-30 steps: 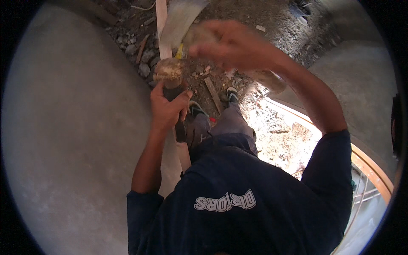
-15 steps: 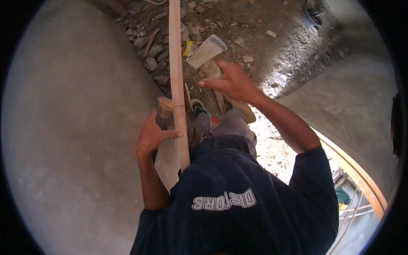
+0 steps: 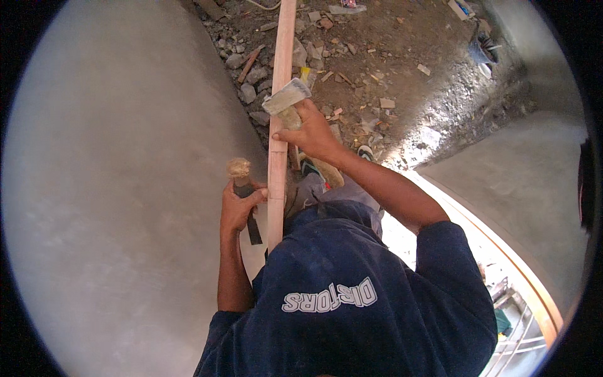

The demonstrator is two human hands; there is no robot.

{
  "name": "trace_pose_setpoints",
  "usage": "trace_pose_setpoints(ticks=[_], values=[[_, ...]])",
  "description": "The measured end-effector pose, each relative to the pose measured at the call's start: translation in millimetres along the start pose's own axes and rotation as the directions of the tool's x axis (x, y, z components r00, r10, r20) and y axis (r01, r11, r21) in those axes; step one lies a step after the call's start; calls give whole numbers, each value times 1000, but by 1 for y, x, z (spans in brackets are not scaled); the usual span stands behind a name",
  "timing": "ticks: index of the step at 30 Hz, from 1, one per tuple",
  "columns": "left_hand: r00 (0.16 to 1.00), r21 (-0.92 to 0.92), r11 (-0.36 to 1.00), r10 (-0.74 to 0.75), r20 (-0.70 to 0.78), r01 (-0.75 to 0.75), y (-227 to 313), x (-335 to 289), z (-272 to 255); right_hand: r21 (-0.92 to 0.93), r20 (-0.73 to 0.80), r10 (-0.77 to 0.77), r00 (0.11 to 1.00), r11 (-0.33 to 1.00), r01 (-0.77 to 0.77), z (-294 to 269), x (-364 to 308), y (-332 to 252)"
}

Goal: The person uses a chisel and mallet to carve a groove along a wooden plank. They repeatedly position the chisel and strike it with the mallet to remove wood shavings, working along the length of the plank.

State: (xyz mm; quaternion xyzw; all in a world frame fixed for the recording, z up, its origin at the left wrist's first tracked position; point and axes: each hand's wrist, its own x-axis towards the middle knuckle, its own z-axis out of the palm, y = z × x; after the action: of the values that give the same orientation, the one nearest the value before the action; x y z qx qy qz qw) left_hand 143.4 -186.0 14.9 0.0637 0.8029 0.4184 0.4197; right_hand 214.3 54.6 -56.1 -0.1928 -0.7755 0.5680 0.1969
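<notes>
A long, narrow wooden plank (image 3: 282, 56) runs away from my body, with a cross line marked on it. To its left, my left hand (image 3: 237, 207) grips a chisel (image 3: 254, 230); the worn wooden handle end points up and the dark blade down. That hand's thumb rests at the plank's edge. My right hand (image 3: 311, 133) is closed round a hatchet (image 3: 287, 97) close below its pale, dusty head, which lies over the plank. The right thumb reaches the plank's surface. Part of the hatchet's handle is hidden under my right hand and forearm.
A smooth grey wall (image 3: 125, 157) stands close on the left. Stones and broken rubble (image 3: 251, 81) lie along its foot. Wood scraps (image 3: 387, 103) dot the dirt floor. A dark bucket (image 3: 483, 49) stands at far right, and a wooden frame (image 3: 521, 264) curves at lower right.
My right hand has brought the hatchet left, over the plank. The chisel in my left hand has come into plain sight beside the plank. The view has shifted slightly.
</notes>
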Motion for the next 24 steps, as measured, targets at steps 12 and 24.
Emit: trace_pose_setpoints(ticks=[12,24], values=[[995,-34,996,84,-47,-86,-8,33,-20,27,14,170,985,985,-171,28,9,17],[892,-566,696,405,-200,-443,128,66,-18,-86,111,208,972,976,-200,18,17,9]])
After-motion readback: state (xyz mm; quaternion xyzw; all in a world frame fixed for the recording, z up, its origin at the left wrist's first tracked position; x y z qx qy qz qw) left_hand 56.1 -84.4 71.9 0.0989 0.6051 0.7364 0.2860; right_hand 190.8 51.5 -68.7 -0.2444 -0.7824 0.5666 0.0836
